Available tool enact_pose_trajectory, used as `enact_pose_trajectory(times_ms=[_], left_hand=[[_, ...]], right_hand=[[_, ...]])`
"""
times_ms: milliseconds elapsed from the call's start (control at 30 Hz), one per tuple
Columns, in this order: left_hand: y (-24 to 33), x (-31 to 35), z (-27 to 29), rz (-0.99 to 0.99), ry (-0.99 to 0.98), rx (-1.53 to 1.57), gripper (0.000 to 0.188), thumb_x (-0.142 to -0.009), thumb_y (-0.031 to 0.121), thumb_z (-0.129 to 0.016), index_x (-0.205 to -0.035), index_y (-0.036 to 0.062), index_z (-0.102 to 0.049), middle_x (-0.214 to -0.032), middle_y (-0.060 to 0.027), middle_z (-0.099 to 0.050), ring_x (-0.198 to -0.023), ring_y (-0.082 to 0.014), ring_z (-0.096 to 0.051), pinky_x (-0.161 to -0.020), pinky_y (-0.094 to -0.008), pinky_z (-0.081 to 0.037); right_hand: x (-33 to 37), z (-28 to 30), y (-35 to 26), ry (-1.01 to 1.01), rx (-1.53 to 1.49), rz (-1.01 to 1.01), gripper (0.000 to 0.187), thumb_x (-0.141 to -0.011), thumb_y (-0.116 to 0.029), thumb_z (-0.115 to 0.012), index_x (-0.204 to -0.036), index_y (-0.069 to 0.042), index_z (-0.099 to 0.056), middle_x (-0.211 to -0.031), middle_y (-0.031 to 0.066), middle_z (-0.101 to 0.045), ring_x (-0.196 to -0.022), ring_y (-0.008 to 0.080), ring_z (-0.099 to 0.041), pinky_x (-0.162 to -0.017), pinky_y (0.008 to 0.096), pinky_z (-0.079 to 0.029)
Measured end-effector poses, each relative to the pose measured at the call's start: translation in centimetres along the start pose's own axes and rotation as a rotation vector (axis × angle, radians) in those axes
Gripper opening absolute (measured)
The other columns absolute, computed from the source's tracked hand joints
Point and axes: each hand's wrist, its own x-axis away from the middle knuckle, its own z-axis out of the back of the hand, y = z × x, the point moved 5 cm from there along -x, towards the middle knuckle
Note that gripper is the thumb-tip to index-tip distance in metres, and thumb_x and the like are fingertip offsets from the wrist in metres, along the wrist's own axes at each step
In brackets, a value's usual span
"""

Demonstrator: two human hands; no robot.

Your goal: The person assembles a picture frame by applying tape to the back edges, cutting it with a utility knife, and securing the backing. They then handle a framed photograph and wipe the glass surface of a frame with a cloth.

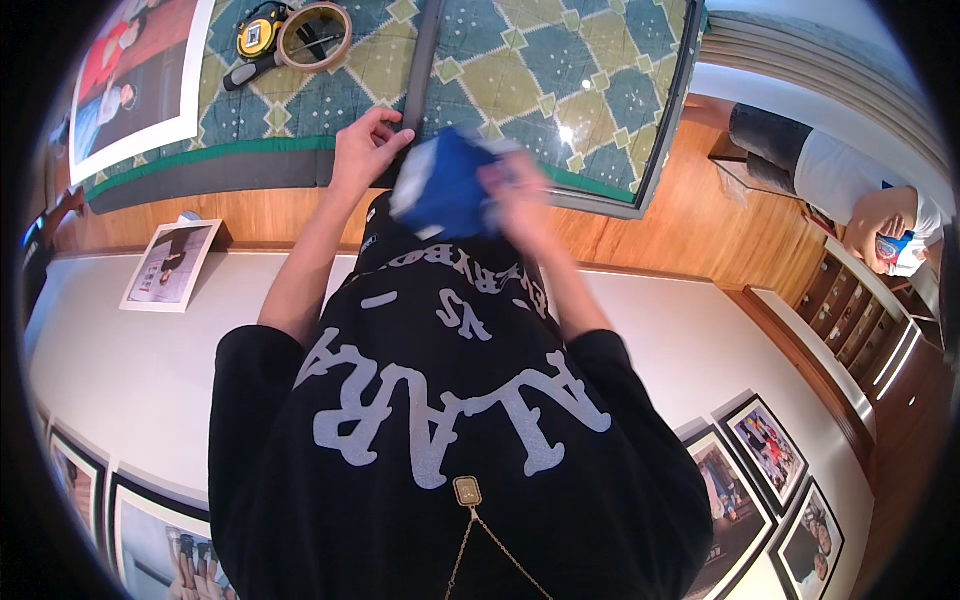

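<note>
My right hand (518, 200), smeared by motion, grips a blue and white cloth (448, 190) in front of my body, at the near edge of a dark picture frame. The cloth is blurred too, so its exact kind is hard to make out. My left hand (368, 150) is at the frame's near left corner, thumb and fingers apart, with the thumb tip at the dark frame bar. The dark frame (655, 150) lies flat with a clear, shiny pane, through which a green patterned quilt (265, 105) shows.
Left of the frame lie a roll of tape (345, 45), a yellow tape measure (258, 35) and a large print (150, 90). A small print (170, 265) leans behind me by the wall. Framed photos (765, 450) surround me. Another person (850, 165) is at right.
</note>
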Motion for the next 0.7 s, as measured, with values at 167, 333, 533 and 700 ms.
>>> enact_pose_trajectory(times_ms=[167,333,533,700], left_hand=[[0.3,0.0,-0.4,-0.005,-0.011,0.019,0.03,-0.082,0.014,-0.077,-0.105,0.0005,-0.063,-0.072,-0.0033,-0.064,-0.06,-0.006,-0.059,-0.055,-0.0207,-0.047],[-0.4,-0.1,-0.4,0.004,0.032,0.004,0.028,-0.079,0.018,-0.077,-0.101,0.0033,-0.066,-0.068,-0.0039,-0.066,-0.058,-0.0081,-0.06,-0.058,-0.0235,-0.049],[1.3,-0.3,1.0,0.089,0.0,-0.002,0.026,-0.087,0.015,-0.071,-0.109,0.0023,-0.065,-0.077,-0.0051,-0.069,-0.061,-0.0071,-0.062,-0.057,-0.0226,-0.049],[7.0,-3.3,0.5,-0.361,0.264,-0.216,0.025,-0.088,0.027,-0.068,-0.104,0.0077,-0.067,-0.068,-0.0107,-0.066,-0.058,-0.0212,-0.065,-0.055,-0.0303,-0.05]], right_hand=[[-5.9,21.6,10.9,0.723,0.093,0.322,0.04,-0.091,-0.001,-0.054,-0.131,-0.003,-0.052,-0.113,0.0141,-0.064,-0.1,0.0234,-0.06,-0.089,0.0344,-0.048],[-3.5,-2.1,2.5,0.433,0.412,0.44,0.057,-0.078,0.007,-0.05,-0.132,-0.01,-0.055,-0.133,0.0225,-0.053,-0.131,0.0412,-0.042,-0.112,0.0455,-0.028],[-6.5,7.9,4.4,0.385,0.04,-0.044,0.038,-0.088,-0.005,-0.056,-0.126,-0.001,-0.056,-0.112,0.017,-0.065,-0.1,0.0296,-0.064,-0.086,0.0405,-0.051],[-11.3,24.5,3.8,0.774,0.284,0.322,0.039,-0.085,-0.027,-0.072,-0.111,0.001,-0.061,-0.09,0.015,-0.066,-0.08,0.035,-0.063,-0.07,0.0401,-0.05]])
